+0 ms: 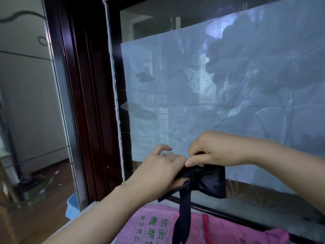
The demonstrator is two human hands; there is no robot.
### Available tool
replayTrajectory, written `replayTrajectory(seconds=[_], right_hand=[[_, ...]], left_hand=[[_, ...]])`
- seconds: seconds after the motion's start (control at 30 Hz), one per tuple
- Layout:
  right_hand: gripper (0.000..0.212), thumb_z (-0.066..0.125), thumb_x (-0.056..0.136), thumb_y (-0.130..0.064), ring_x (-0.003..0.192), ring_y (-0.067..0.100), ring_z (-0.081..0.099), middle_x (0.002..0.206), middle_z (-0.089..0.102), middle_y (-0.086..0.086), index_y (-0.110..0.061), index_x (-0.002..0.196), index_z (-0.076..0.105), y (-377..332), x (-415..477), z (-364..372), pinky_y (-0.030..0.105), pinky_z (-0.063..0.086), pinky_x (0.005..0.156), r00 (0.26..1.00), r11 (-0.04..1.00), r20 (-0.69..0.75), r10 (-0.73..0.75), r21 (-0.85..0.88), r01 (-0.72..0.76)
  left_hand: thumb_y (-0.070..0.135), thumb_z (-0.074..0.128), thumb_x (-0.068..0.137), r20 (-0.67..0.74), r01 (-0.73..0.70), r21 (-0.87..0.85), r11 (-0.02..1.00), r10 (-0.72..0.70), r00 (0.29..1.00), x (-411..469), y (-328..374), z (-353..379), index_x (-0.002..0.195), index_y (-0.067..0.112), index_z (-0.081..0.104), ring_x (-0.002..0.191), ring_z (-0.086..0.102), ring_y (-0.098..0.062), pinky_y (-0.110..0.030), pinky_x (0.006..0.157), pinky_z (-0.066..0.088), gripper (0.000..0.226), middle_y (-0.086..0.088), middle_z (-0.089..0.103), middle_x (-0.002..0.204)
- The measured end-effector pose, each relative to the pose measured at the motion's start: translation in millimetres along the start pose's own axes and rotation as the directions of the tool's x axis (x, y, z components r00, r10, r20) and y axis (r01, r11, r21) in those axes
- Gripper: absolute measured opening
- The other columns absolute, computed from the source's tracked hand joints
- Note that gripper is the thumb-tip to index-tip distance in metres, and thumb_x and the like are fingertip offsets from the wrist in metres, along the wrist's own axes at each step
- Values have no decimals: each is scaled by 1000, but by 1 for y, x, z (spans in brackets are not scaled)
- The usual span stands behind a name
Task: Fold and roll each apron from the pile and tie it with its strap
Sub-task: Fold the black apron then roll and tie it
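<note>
A rolled dark navy apron (209, 182) is held up in the air in front of the window. Its strap (182, 215) wraps round the roll's middle and hangs down in two tails. My left hand (158, 171) grips the roll's left end from behind, fingers curled round it. My right hand (211, 150) pinches the strap at the top of the roll between thumb and fingers. Below lies a pile of pink aprons (228, 229), one checked with green print (151, 224).
A window with pale plastic film (211, 85) fills the view ahead, its sill (246, 215) just beyond the pile. A dark wooden frame (84, 103) stands to the left. A light blue bin (72, 206) sits on the floor at lower left.
</note>
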State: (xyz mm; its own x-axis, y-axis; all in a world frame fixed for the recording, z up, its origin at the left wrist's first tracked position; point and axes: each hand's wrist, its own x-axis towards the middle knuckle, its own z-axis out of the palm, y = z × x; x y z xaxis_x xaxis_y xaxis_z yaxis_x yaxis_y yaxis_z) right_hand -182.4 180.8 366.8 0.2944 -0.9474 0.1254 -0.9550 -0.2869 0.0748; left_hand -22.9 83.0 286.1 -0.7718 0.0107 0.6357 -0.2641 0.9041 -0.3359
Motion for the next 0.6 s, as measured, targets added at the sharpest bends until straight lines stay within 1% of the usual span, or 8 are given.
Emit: replayTrajectory(seconds=[0.07,0.17,0.27,0.33,0.4,0.47,0.53,0.6], right_hand=[[41,50,92,-48,61,23,48,66,56,9,-22,61,53,6,-1,2,33,39,60,1000,987,19,16,161,-19],[40,50,93,-44,51,10,37,53,41,-5,-19,62,52,9,-5,5,19,33,53,993,915,110,34,396,-75],[38,50,89,-43,51,8,32,54,39,-7,-17,61,50,5,-7,12,14,34,55,976,766,216,-38,633,-111],[38,50,87,-45,50,9,25,54,36,-5,-21,59,51,3,-8,17,15,27,51,977,685,198,-73,722,-95],[41,49,92,-50,52,14,23,57,34,2,-24,59,52,2,-8,20,21,24,52,988,681,136,-74,731,-49],[41,46,93,-53,58,15,33,64,40,2,-27,62,53,1,-10,21,27,30,60,996,705,56,-72,709,11],[36,45,92,-49,70,6,46,76,48,-8,-29,64,57,1,-10,24,26,42,80,998,679,-4,-62,732,46],[35,46,92,-46,90,4,53,95,52,-10,-32,64,60,1,-9,27,35,40,101,999,627,-24,-42,778,45]], left_hand=[[33,48,87,30,-28,-16,999,29,999,-5,-1,-5,96,19,53,64,50,-10,-34,104,32,17,10,52,73],[29,45,85,43,-63,7,998,63,997,-9,-4,-8,106,24,47,78,50,-9,-36,111,25,21,11,53,86],[23,52,87,-105,-84,52,995,89,991,-10,-4,-9,101,26,47,88,52,-12,-39,113,26,15,10,56,92],[18,58,87,-263,-66,50,997,77,962,-11,-5,-7,96,25,49,98,53,-11,-40,114,24,14,10,55,93],[16,62,85,-401,-13,-47,999,-7,916,-14,-5,-4,92,26,50,114,47,-11,-39,116,21,17,10,51,100],[13,69,77,-484,88,-201,976,-177,857,-12,-4,-3,87,29,52,129,31,-8,-29,116,19,25,9,43,112],[5,74,69,-490,185,-369,911,-360,794,-8,-1,-4,82,34,55,130,22,-2,-19,111,20,37,20,32,122],[3,72,69,-441,212,-524,825,-476,761,-5,5,-6,81,34,57,130,24,2,-21,109,25,37,34,22,128]])
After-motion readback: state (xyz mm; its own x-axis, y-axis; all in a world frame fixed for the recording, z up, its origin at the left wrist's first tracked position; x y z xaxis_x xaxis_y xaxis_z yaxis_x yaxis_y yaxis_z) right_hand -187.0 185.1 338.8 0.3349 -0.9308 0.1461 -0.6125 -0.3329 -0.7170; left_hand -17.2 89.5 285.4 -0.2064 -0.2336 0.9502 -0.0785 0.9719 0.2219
